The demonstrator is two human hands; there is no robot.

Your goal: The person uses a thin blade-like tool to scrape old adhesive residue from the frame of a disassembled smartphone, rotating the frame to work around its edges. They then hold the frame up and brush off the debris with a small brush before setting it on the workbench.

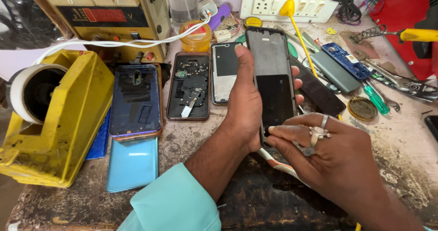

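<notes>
Left hand [246, 103]: gripping the black phone frame [273, 76] from its left edge, thumb lying up the side – holding it upright above the bench's middle
Right hand [333, 153]: pinching the frame's near edge, fingertips [273, 130] pressing on it
Left of them: an opened phone [188, 86] and a blue back cover [136, 99] are lying flat
Far left: yellow tape dispenser [59, 117] is sitting

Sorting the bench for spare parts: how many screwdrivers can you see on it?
2: a yellow-handled screwdriver leaning by the socket board, and a green-handled screwdriver lying right of the phones. Clutter may hide more.
</notes>
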